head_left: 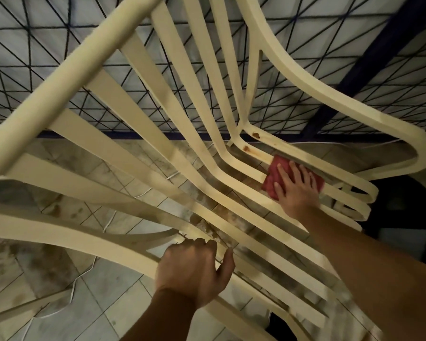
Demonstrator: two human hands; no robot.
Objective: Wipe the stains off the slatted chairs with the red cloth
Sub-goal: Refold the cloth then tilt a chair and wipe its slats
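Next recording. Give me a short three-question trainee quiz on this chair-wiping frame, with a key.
1. True or false: the right hand presses the red cloth with straight fingers onto the seat slats.
2. Multiple choice: the left hand is A) holding a spray bottle, B) gripping the chair, C) hanging free.
3. Fill in: the rust-brown stains at the bend of the slats are ___ by the cloth (covered / uncovered).

Key: 1 true; 2 B; 3 uncovered.

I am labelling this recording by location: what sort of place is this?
Probably a porch or covered yard: a stained tiled floor, a blue wire grille behind, and a cream slatted chair.
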